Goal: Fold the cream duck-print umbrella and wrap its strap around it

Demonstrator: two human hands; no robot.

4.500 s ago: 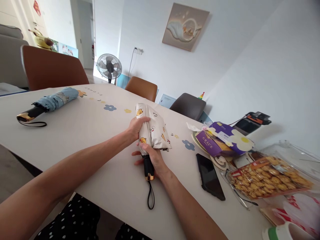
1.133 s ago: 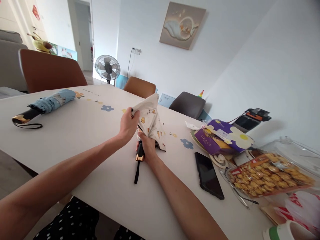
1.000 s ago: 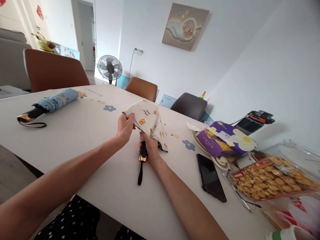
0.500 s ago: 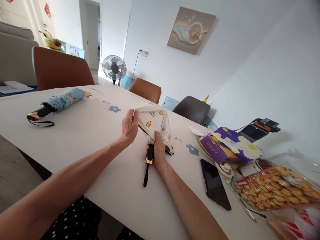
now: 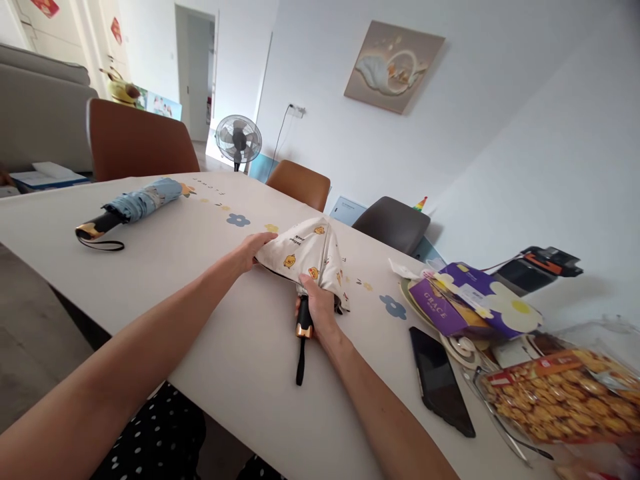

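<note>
At the middle of the white table [image 5: 170,253], the fingers of the right hand [image 5: 318,308] are clenched around the black handle [image 5: 302,315] of a cream umbrella [image 5: 313,250], just above its gold ring. The handle end rests low against the tabletop. A black wrist strap [image 5: 300,363] trails from it toward the table's near edge.

The left hand [image 5: 249,247] reaches in from the left and grips the canopy's near-left edge. Its fingers are closed on the fabric and seem to draw it out sideways, though the fingertips are partly hidden by the cloth. The canopy, printed with small yellow chicks, is loose and half spread, rising to a peak between the two hands and draping over the right hand's knuckles.

Just beyond the umbrella, blue and yellow flower prints dot the tabletop. To the right, a dark phone [image 5: 441,390] lies flat, near the right forearm. Past it a purple box [image 5: 463,303] with a daisy design sits on a plate, and beside that is a clear tray of biscuits [image 5: 555,400].

Well apart on the far left, a folded blue umbrella [image 5: 143,202] lies on its side, its black handle and strap pointing left. Brown chairs [image 5: 140,140] stand along the far side of the table, and a floor fan [image 5: 239,140] stands against the wall.
</note>
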